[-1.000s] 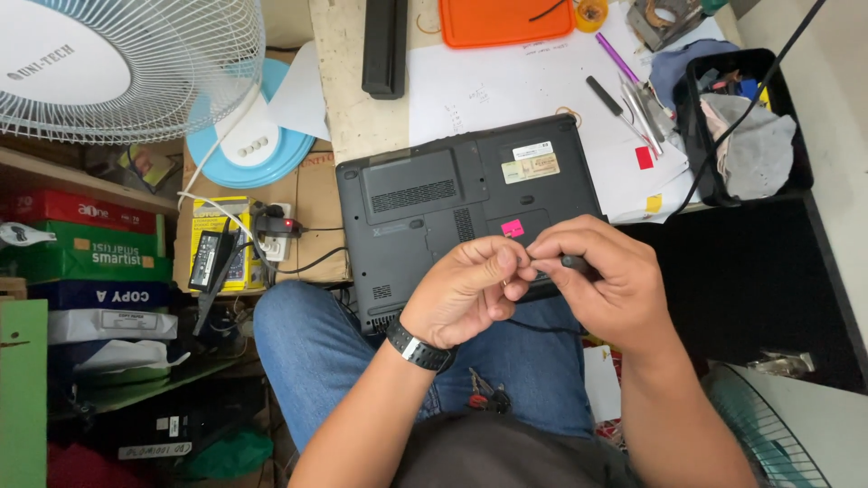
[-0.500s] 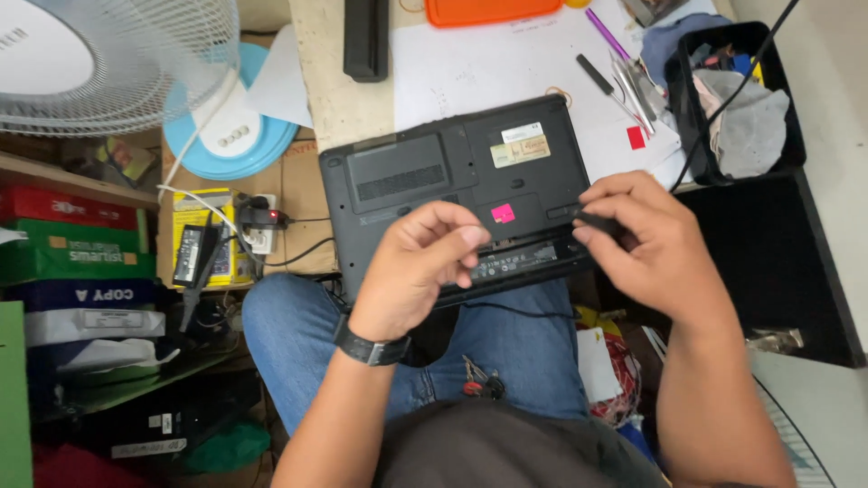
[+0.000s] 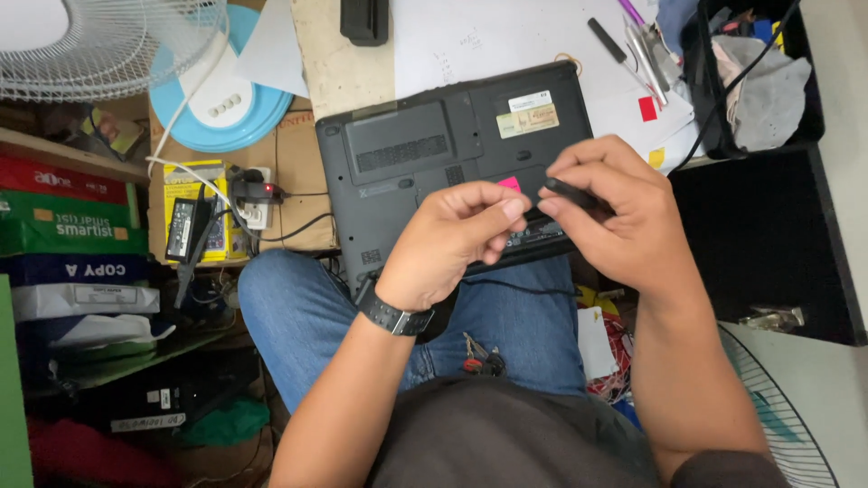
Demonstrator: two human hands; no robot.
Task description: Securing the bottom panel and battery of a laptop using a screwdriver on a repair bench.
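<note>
A black laptop (image 3: 434, 154) lies bottom-up across my lap and the desk edge, with a pink sticker (image 3: 509, 183) near its front. My right hand (image 3: 615, 217) grips a thin black tool handle (image 3: 570, 192) over the laptop's front edge. My left hand (image 3: 457, 239), with a black watch at the wrist, has its fingers curled and fingertips pinched next to the tool's tip. Whether the left fingers hold something small is hidden.
White paper (image 3: 470, 41) and pens (image 3: 633, 45) lie on the desk behind the laptop. A black bin (image 3: 796, 99) with cloth stands at right. A white fan (image 3: 99, 45), blue plate (image 3: 226, 99), power adapter (image 3: 185, 226) and stacked paper reams (image 3: 72, 244) sit at left.
My hands separated half a second ago, the right holding the tool aside. Now they have come back together over the laptop's front edge, and the view has shifted slightly.
</note>
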